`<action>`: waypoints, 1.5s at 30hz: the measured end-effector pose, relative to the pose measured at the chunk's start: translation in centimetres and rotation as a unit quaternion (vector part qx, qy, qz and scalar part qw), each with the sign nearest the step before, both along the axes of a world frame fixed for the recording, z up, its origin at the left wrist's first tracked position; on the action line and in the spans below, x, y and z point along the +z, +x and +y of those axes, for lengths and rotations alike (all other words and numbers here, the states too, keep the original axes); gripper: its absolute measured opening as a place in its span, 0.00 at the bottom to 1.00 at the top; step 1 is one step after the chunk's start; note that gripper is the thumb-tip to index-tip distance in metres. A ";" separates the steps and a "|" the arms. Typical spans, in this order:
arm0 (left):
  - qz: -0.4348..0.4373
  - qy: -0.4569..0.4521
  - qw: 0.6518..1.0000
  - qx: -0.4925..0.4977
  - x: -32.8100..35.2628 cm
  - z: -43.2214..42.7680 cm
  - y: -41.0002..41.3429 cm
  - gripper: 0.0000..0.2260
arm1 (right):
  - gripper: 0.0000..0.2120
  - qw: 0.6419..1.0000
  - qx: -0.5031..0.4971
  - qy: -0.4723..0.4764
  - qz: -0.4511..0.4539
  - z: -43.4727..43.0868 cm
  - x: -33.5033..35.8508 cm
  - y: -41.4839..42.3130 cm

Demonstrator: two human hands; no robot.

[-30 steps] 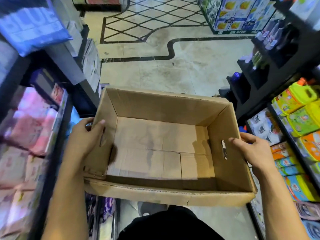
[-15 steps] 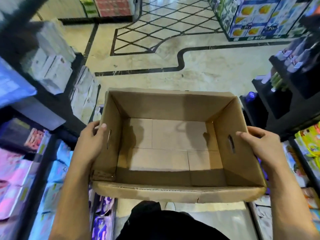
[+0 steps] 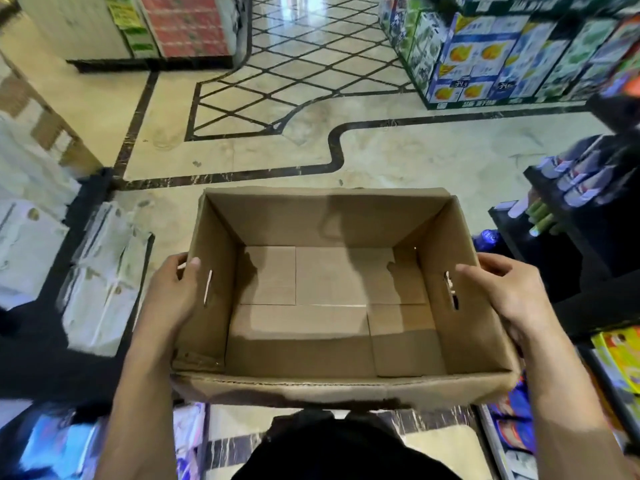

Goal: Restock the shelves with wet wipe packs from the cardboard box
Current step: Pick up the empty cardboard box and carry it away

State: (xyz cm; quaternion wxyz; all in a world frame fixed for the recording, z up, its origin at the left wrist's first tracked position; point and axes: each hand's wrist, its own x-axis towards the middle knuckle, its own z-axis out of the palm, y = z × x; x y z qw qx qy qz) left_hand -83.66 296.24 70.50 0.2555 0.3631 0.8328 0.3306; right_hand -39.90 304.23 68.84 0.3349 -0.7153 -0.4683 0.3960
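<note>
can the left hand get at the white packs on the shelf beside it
Probably not yet: the left hand grips a wall of the cardboard box, as does the right hand. Nothing else stands between it and the white packs.

Brown corrugated cardboard box (image 3: 322, 220): rectangular, top open, upright, carried level in mid-air, long side across view. Inner floor of folded flaps in plain view, seams off-centre. Slot handle cut in each short wall (right one ragged). Near rim rough, perforated line along it. Left hand (image 3: 173, 292) grips left wall, thumb over rim; right hand (image 3: 509, 292) grips right wall. Blurred white soft packs (image 3: 104, 282) on black shelf (image 3: 91, 199), left of box.
</note>
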 end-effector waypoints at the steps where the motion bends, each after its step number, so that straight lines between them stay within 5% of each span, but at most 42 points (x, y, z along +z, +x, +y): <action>1: 0.000 0.003 1.000 -0.003 -0.1 1.7 -0.1 0.20 | 0.32 1.000 -0.008 0.004 -0.009 1.5 -0.1 0.0; 4: -0.011 0.008 1.000 -0.010 -0.1 6.6 -0.5 0.20 | 0.37 1.000 -0.020 0.011 -0.006 5.8 0.0 0.1; 25: 0.010 0.014 0.999 0.045 1.2 37.1 4.1 0.19 | 0.22 0.997 0.064 -0.012 0.038 42.8 0.7 2.7; 45: -0.011 -0.001 0.981 0.191 0.4 54.1 -14.7 0.20 | 0.26 0.981 0.191 -0.013 -0.006 69.4 2.4 -21.3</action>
